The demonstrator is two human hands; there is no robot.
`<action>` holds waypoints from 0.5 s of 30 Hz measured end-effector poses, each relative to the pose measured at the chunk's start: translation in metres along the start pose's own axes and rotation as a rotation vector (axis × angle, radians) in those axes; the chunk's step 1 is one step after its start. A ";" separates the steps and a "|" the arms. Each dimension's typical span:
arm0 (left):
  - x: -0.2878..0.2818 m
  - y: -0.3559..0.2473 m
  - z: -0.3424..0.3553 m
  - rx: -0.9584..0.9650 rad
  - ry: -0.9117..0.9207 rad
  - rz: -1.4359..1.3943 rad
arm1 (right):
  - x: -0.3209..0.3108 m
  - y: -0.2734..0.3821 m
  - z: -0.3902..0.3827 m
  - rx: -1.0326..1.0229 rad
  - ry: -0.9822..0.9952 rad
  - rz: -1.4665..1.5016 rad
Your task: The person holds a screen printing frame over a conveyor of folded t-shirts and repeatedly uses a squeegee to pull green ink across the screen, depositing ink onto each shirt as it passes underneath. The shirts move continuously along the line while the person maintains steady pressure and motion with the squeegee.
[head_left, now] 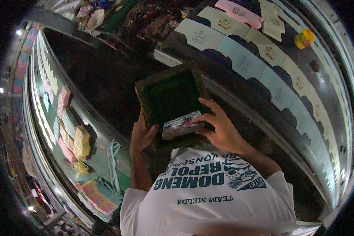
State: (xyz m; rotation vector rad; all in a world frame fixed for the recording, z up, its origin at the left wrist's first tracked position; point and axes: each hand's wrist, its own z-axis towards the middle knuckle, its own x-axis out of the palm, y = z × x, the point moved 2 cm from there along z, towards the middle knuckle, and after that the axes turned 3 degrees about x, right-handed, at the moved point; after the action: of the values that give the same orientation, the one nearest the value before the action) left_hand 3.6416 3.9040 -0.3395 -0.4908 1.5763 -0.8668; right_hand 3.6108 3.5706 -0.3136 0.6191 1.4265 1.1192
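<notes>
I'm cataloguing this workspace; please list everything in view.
Square frame: one, dark, centre
Streaked block: one, white and red, frame's lower part
Printed pieces: many, white and cream, in rows, right
Printed sheet: one, pink, upper right
Container: one, yellow, upper right
Patterned bundles: several, pink, yellow, green, left
Scrap heap: one, dark mixed, top centre
Lights: at least three, white, left edge
Shirt: one, white, dark-printed, lower centre
Left grip: one, bare, frame's left side
Right grip: one, bare, frame's right side and block's end

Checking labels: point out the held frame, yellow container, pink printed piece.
Held frame (165, 77), head view: its upper rail.
Yellow container (304, 38), head view: its side.
Pink printed piece (240, 12), head view: its middle.
</notes>
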 end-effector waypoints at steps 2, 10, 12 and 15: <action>-0.018 -0.009 0.009 -0.079 0.030 0.008 | 0.003 0.006 0.007 -0.044 -0.037 -0.019; -0.083 -0.057 0.043 0.052 -0.026 0.285 | -0.008 0.055 0.030 -0.048 -0.120 0.052; -0.106 -0.063 0.055 -0.032 0.016 0.178 | -0.011 0.063 0.045 -0.093 -0.172 0.072; -0.117 -0.058 0.077 -0.090 0.074 0.114 | 0.004 0.059 0.069 -0.009 -0.160 0.165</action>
State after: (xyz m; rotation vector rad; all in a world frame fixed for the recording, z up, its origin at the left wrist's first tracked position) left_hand 3.7303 3.9332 -0.2199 -0.4327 1.7004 -0.7374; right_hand 3.6622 3.6165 -0.2552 0.8132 1.2506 1.1765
